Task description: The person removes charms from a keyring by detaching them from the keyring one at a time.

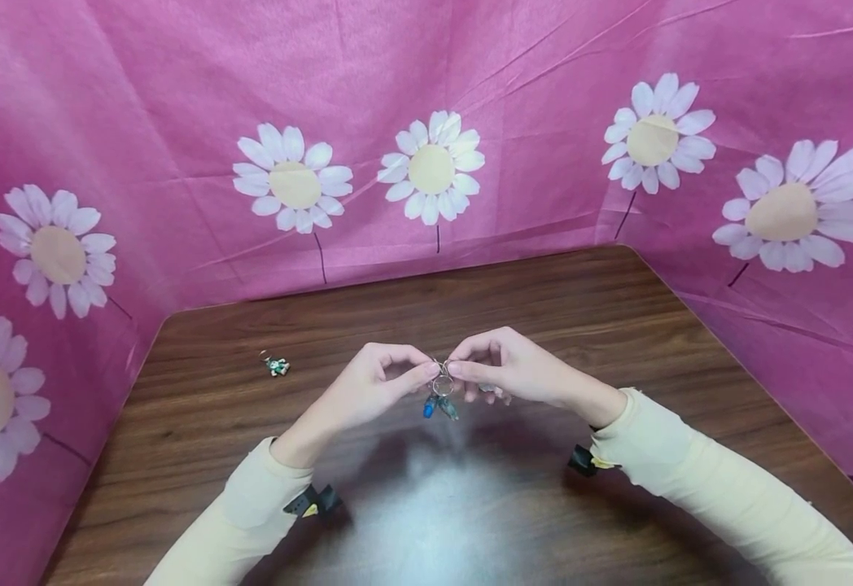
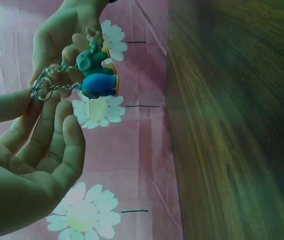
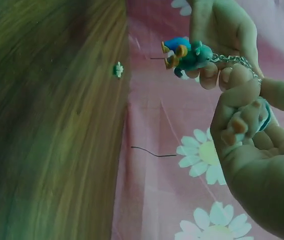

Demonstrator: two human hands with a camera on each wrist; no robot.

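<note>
Pink daisy-print cloth (image 1: 177,98), hung round the far and lateral edges of the desk. Desk (image 1: 207,407), dark wood-grain top. Keychain with green-and-white figurine (image 1: 277,366), laid on the desk toward its left side, well apart from the hands. Left sleeve (image 1: 225,505), pale cream. Left hand (image 1: 375,378), raised above the desk; metal key rings (image 1: 443,386) are pinched between its thumb and forefinger, the other fingers loosely bent. The rings are held between the two hands; their exact number cannot be told. Blue figurine (image 1: 429,407) and green figurine (image 1: 448,407), hung side by side below the rings on short chains. Right hand (image 1: 518,366), by whose thumb and forefinger the rings are likewise pinched. Pale figurine (image 3: 244,122), hung against the right hand's fingers; its attachment is partly hidden. Right sleeve (image 1: 719,480), matching cream.
</note>
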